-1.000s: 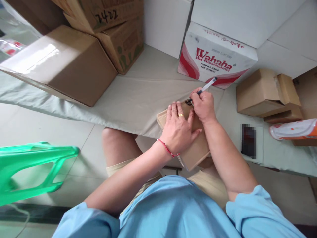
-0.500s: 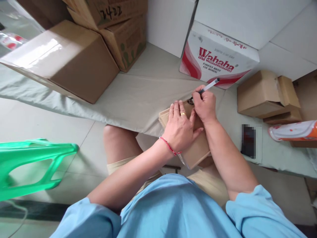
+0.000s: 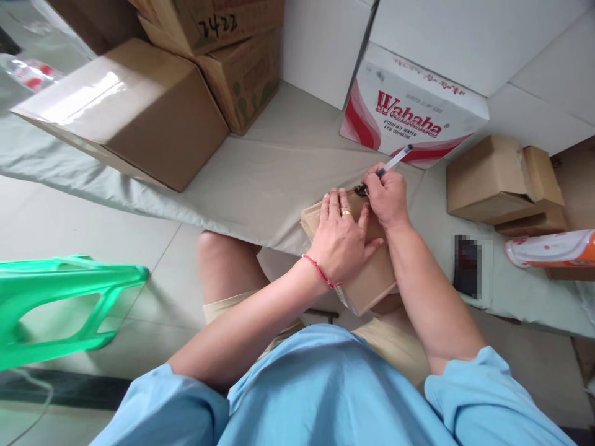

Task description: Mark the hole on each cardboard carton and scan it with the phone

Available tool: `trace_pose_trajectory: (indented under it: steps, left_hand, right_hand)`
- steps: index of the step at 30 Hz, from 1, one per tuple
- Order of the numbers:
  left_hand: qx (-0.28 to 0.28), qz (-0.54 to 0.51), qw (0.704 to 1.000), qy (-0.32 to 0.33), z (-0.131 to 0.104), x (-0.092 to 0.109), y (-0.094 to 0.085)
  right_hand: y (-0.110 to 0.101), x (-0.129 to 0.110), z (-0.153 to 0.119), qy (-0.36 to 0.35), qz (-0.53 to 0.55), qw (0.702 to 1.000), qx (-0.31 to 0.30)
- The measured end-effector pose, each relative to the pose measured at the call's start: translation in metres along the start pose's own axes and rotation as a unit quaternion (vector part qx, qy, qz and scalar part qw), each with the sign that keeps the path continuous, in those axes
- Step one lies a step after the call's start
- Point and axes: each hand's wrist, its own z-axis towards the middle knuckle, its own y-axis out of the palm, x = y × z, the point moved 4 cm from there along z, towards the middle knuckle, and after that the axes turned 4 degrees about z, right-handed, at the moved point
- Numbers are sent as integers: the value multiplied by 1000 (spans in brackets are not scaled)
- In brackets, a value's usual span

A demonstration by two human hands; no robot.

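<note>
A pen (image 3: 396,158) with a clear barrel and dark tip end is pinched in my right hand (image 3: 387,195). Its lower end meets a dark scribbled mark (image 3: 359,190) at the far edge of a small brown cardboard box (image 3: 367,289). My left hand (image 3: 341,238) lies flat on top of that box, fingers stretched out, with a ring and a red string bracelet showing. The box rests across the table edge and over my lap. My right hand hides part of its far corner.
Brown cartons (image 3: 167,118) stand on the cloth-covered table (image 3: 260,167) at left. A Wahaha water carton (image 3: 409,118) is behind my hands. Small boxes (image 3: 488,179), a blurred-out dark object (image 3: 467,266) and an orange-white cylinder (image 3: 553,248) lie right. A green stool (image 3: 125,275) stands on the floor.
The whole view has shifted slightly. My right hand's pen tip has moved a little along the dark mark, while my left hand stays flat on the box.
</note>
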Motion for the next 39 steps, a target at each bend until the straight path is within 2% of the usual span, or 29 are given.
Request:
trace_pose_trajectory:
  steps: [7,11,16,21,27,34,39]
  left_hand:
    - [9,-1,1000,1,0,0,2]
    - [5,0,1000,1,1,0,2]
    - [3,-1,1000,1,0,0,1]
    - [11,-3,1000,4,0,-1,0]
    - [9,-6,1000,0,0,-1,1]
    - [8,-1,1000,2,0,-1,0]
    - [15,-4,1000,4,-1,-1,0]
  right_hand:
    - [-6,3,0,-1,-10,999,32]
    - [-8,-4,-2,-28,-22,998,50]
    - [-6,-5,-3,-21,-28,999,34]
    - [-9,0,-2,-19,-34,997,62]
    - [-3,6,-1,-1,13,1000,15]
    - [-10,8,1,9,-7,998,66]
    - [-9,13,2,14,11,998,53]
